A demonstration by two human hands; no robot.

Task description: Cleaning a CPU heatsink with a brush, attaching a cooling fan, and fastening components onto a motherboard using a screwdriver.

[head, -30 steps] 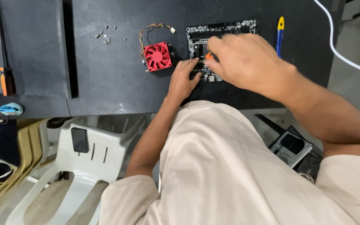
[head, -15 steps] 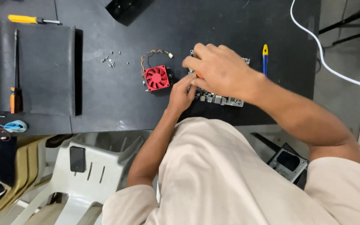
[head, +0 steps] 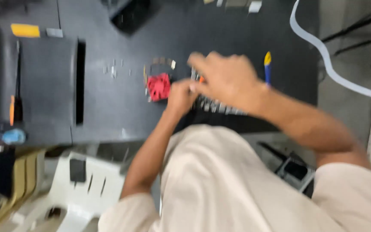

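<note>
A blue and yellow screwdriver [head: 267, 66] lies on the dark table [head: 108, 107], right of the centre. A few small screws [head: 113, 70] are scattered on the tabletop, too blurred to count. At the left, a dark mat [head: 44, 81] covers part of the surface, with a long black tool with an orange handle [head: 13, 92] lying along its left edge. A yellow block [head: 25, 30] sits near the mat's far corner. A white cable [head: 323, 56] curves past the table's right side. Below the table's near edge stands a white plastic chair [head: 82, 189], and a small blue object [head: 13, 136] rests at the left.
</note>
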